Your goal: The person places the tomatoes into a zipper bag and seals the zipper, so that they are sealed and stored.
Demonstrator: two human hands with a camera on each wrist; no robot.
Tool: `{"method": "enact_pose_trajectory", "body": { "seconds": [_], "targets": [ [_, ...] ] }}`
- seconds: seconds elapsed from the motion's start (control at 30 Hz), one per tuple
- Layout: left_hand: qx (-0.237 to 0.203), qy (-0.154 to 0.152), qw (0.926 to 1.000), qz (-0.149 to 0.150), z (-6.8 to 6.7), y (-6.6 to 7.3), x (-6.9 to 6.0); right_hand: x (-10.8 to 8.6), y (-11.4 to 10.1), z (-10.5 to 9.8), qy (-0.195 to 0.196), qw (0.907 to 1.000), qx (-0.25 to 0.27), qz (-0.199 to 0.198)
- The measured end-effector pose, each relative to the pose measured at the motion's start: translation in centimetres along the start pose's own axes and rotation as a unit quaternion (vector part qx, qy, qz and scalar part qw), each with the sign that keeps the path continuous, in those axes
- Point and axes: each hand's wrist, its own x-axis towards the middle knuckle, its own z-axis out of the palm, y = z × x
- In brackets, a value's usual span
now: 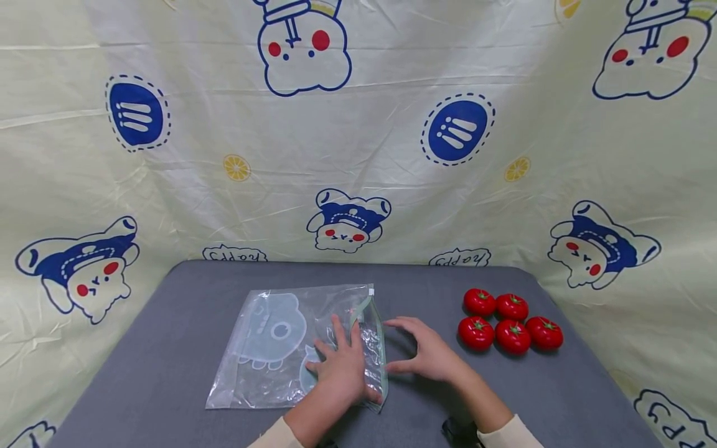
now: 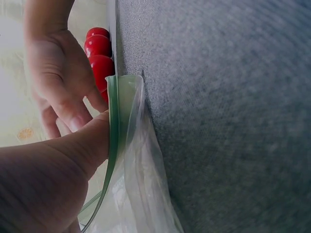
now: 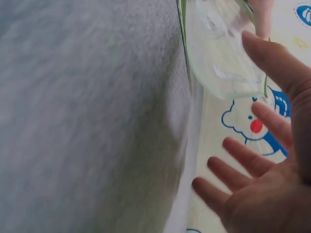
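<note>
A clear plastic bag [image 1: 274, 373] with pale printed figures lies flat on the grey table, its green zip edge [image 1: 383, 348] facing right. My left hand [image 1: 342, 367] rests spread on the bag near that edge; in the left wrist view its thumb [image 2: 92, 141] touches the green strip [image 2: 113, 121]. Just right of the opening is my right hand [image 1: 428, 351], fingers apart and holding nothing. The right wrist view shows the bag's mouth [image 3: 218, 63] gaping beside the right hand [image 3: 272, 170].
Several red tomatoes [image 1: 512, 336] with green tops sit in a cluster on the right side of the grey table [image 1: 168, 348]. Behind the table hangs a pale cloth [image 1: 370, 143] with printed cartoon figures. A dark object [image 1: 460, 432] is at the right wrist.
</note>
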Motion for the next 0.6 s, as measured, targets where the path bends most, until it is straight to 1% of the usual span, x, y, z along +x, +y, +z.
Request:
{"method": "enact_pose_trajectory", "body": {
  "seconds": [0.23,0.4,0.6],
  "targets": [
    [-0.002,-0.005,1.0,-0.007,-0.1,0.1,-0.1,-1.6,0.9,-0.9,0.053,0.9963,0.066,-0.015],
    [-0.005,-0.003,1.0,-0.007,-0.2,0.1,-0.3,-2.8,1.3,-1.7,0.093,0.9918,0.082,-0.032],
    [-0.005,0.004,1.0,-0.003,-0.3,0.0,-0.2,-4.2,2.4,-2.7,0.128,0.9845,0.1,-0.065]
  ]
}}
